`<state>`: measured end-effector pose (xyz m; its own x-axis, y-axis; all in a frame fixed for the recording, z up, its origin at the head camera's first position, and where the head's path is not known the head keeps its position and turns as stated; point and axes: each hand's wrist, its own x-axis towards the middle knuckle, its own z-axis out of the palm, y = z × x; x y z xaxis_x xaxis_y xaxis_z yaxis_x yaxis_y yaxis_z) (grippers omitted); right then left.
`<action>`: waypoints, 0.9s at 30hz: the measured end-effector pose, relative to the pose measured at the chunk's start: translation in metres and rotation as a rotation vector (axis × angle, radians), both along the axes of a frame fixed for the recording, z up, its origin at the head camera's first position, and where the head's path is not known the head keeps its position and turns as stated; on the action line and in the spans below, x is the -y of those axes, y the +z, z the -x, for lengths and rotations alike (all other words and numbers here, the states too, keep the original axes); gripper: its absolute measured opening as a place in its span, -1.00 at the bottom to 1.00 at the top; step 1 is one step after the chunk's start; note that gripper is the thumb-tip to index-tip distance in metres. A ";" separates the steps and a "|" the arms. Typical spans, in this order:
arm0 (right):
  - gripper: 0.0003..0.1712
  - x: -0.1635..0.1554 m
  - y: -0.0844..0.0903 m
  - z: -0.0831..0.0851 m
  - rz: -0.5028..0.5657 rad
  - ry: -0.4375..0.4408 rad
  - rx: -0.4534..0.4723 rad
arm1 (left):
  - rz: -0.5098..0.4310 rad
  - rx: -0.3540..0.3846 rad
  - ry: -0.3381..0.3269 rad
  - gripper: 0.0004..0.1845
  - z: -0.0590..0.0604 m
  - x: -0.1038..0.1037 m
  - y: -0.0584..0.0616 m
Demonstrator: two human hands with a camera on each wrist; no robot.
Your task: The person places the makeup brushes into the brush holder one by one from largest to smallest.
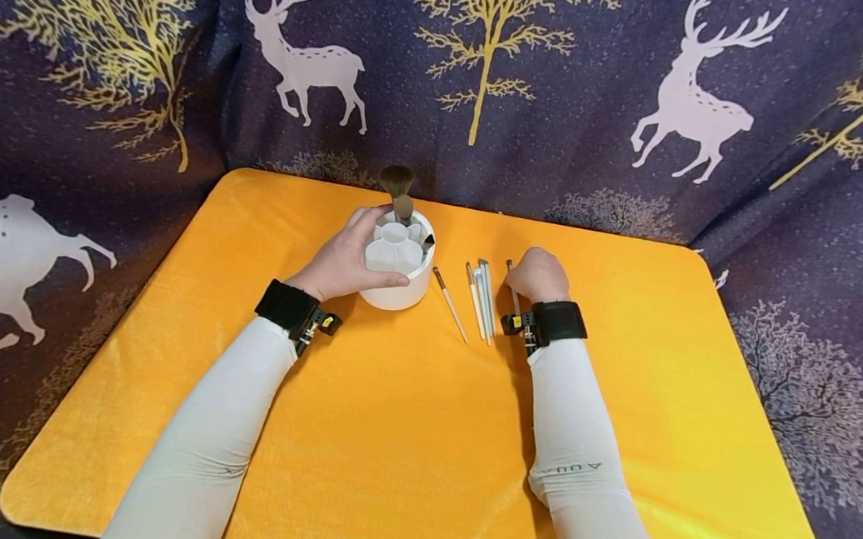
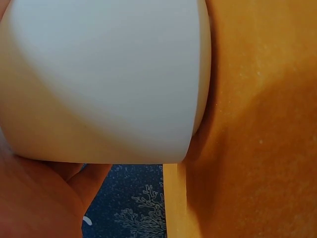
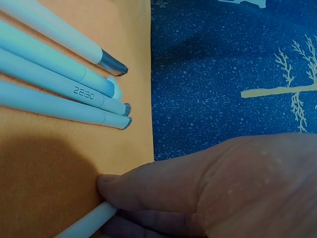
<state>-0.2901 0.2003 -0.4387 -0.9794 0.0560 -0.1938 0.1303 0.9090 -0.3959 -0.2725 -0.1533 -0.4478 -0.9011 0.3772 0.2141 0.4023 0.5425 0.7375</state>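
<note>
My left hand [image 1: 344, 257] grips a round white brush holder [image 1: 398, 297], thumb along its near side and fingers round the back. Several compartments divide the inside of the holder. Standing in it are a big fluffy makeup brush [image 1: 396, 180], a smaller brush [image 1: 403, 209] and a dark-tipped one [image 1: 428, 242]. My right hand [image 1: 541, 275] pinches a thin white makeup brush [image 3: 86, 223] between thumb and fingers, close to the tabletop. The right wrist view hides the bristle end of that brush behind the fingers.
Between the holder and my right hand, several slim brushes [image 1: 487, 307] lie side by side on the orange-covered table [image 1: 390, 434]. A single brush [image 1: 450, 304] lies slanted nearer the holder. Behind the table's far edge hangs a dark curtain [image 1: 547, 127] with deer and trees.
</note>
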 end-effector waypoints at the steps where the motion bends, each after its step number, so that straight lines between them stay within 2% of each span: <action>1: -0.69 0.000 0.000 0.000 0.001 0.001 0.001 | 0.000 -0.001 -0.001 0.26 0.000 0.000 0.000; 27: -0.65 0.000 0.000 0.002 0.028 0.003 0.024 | -0.007 0.013 0.004 0.26 0.001 0.000 -0.001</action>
<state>-0.2918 0.2005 -0.4388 -0.9746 0.0473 -0.2191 0.1375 0.8982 -0.4176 -0.2734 -0.1534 -0.4484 -0.9055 0.3717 0.2048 0.3900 0.5387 0.7468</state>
